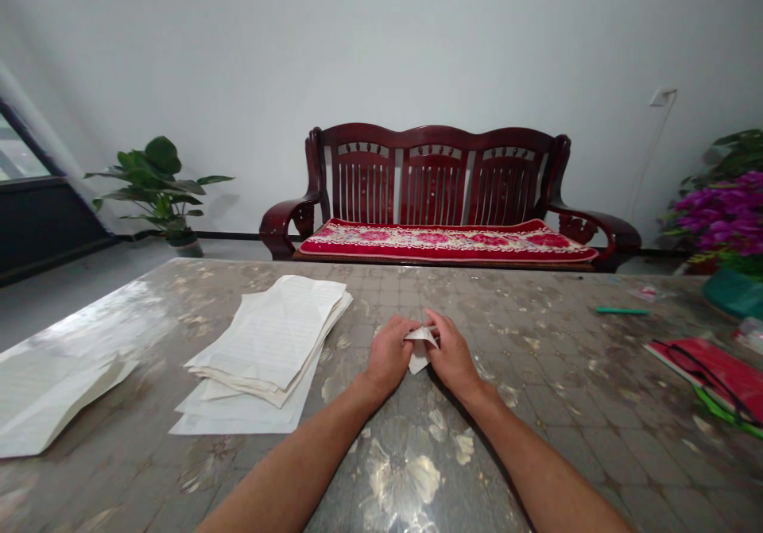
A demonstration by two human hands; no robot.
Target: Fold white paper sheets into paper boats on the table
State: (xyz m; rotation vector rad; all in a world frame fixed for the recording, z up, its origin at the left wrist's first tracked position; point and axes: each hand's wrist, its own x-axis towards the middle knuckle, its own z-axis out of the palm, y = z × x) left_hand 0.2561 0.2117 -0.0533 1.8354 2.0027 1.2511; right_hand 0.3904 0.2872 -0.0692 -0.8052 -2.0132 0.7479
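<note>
A small folded piece of white paper (420,346) sits between both my hands near the middle of the patterned table (417,469). My left hand (389,354) pinches its left side with curled fingers. My right hand (451,352) grips its right side, fingers closed over the top edge. Most of the paper is hidden by my fingers; only a folded corner and a lower flap show.
A stack of lined white sheets (271,342) lies to the left, another sheet (48,406) at the far left edge. A green pen (621,310), red folder with glasses (712,370) and potted flowers (730,223) are at right. A wooden bench (441,199) stands beyond the table.
</note>
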